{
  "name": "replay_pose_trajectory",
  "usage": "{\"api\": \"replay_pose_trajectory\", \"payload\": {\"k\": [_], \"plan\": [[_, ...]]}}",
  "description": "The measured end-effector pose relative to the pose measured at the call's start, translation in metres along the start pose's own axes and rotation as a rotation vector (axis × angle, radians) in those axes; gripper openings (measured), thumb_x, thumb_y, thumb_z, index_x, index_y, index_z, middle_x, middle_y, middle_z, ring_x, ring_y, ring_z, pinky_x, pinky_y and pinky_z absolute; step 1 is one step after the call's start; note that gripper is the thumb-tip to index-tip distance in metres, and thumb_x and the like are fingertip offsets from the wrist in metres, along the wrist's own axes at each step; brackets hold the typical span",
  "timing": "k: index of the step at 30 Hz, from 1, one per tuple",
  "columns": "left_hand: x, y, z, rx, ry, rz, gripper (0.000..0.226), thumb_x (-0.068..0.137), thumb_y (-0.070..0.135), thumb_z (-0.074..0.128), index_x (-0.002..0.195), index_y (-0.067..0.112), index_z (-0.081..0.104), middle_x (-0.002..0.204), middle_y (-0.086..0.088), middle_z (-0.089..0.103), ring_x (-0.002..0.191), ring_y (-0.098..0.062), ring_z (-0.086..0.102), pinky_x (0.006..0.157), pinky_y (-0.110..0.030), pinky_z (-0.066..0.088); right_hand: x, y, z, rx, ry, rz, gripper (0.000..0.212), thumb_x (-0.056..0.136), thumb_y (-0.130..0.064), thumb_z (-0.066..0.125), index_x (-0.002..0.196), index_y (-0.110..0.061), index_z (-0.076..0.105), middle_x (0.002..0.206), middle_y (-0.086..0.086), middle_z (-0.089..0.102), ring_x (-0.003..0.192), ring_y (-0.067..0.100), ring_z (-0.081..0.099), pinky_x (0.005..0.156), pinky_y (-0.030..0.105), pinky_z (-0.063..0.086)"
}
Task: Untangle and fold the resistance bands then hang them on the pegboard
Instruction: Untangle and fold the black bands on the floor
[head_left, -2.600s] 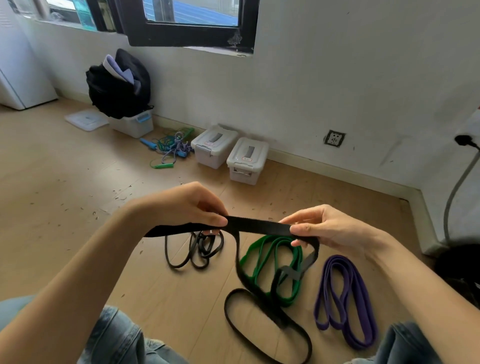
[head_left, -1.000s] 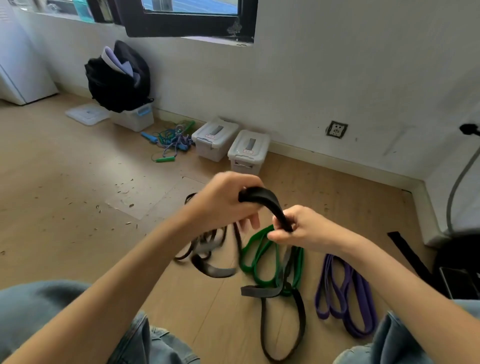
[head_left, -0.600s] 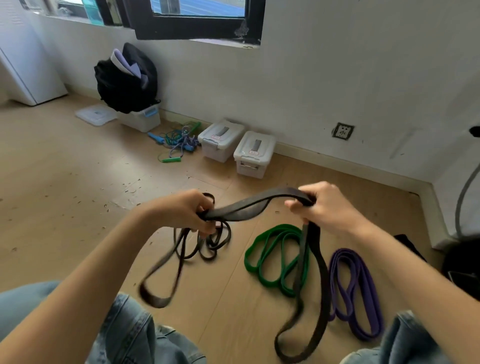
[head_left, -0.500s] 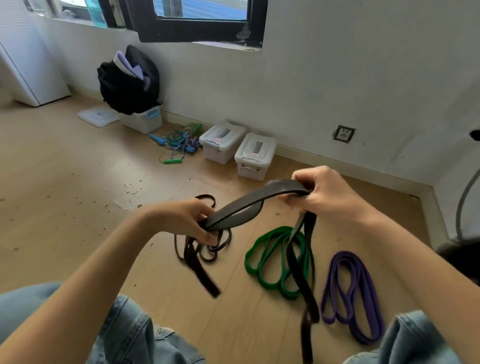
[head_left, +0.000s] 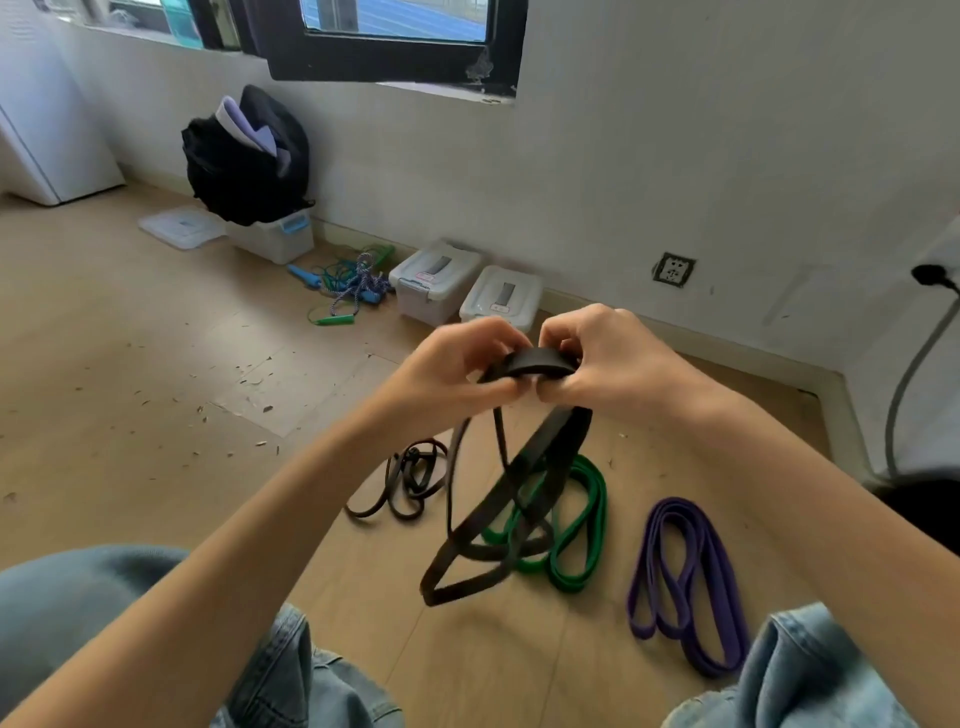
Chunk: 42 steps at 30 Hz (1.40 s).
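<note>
Wooden floor (head_left: 156, 415) by white wall | left hand (head_left: 457, 364) and right hand (head_left: 608, 364) both pinch wide black band (head_left: 535, 364), loops hanging, apparently mid-fold | green band (head_left: 582, 519), purple band (head_left: 685, 571), thin black band (head_left: 410, 478) lie folded on floor | none hung; pegboard unseen
</note>
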<state>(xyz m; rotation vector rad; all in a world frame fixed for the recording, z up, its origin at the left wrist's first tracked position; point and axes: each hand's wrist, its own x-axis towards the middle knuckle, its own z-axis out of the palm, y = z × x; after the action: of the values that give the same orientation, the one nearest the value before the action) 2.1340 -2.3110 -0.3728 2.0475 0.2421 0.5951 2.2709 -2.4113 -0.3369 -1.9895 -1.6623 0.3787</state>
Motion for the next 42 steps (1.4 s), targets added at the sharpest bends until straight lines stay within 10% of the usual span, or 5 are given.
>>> {"api": "replay_pose_trajectory", "payload": {"k": [12,21,31,42], "plan": [[-0.004,0.010,-0.031,0.003,0.074,0.066,0.020,0.077,0.000,0.068,0.089,0.016,0.064,0.076,0.008,0.062,0.069,0.000,0.060,0.069,-0.015,0.050,-0.004,0.039,0.055,0.066,-0.418,0.134,0.021,0.074,-0.022,0.076,0.069,-0.017,0.057,0.067,-0.007,0.057,0.065,0.005,0.053,0.061,0.017,0.042],[-0.007,0.006,-0.030,-0.120,-0.135,-0.130,0.031,0.074,0.024,0.066,0.102,0.016,0.055,0.076,0.005,0.063,0.063,-0.006,0.055,0.059,-0.016,0.047,-0.009,0.035,0.021,0.505,-0.238,0.054,0.015,0.078,-0.013,0.071,0.075,-0.014,0.056,0.058,-0.004,0.063,0.045,0.005,0.050,0.039,0.018,0.040],[0.001,0.005,-0.024,0.104,-0.056,0.045,0.019,0.077,0.013,0.068,0.095,0.012,0.063,0.070,0.018,0.060,0.059,0.005,0.057,0.055,-0.005,0.040,-0.008,0.033,0.025,0.358,-0.292,0.039,0.014,0.079,-0.019,0.071,0.088,-0.016,0.060,0.067,-0.005,0.063,0.048,0.008,0.054,0.044,0.023,0.047],[0.003,-0.010,-0.028,-0.048,-0.014,-0.045,0.028,0.074,0.009,0.070,0.088,0.022,0.049,0.083,0.006,0.065,0.071,-0.002,0.066,0.064,-0.014,0.051,0.012,0.005,0.019,0.328,0.028,-0.138,0.025,0.077,-0.015,0.073,0.101,-0.009,0.067,0.080,0.000,0.067,0.058,0.015,0.066,0.053,0.027,0.055]]}}
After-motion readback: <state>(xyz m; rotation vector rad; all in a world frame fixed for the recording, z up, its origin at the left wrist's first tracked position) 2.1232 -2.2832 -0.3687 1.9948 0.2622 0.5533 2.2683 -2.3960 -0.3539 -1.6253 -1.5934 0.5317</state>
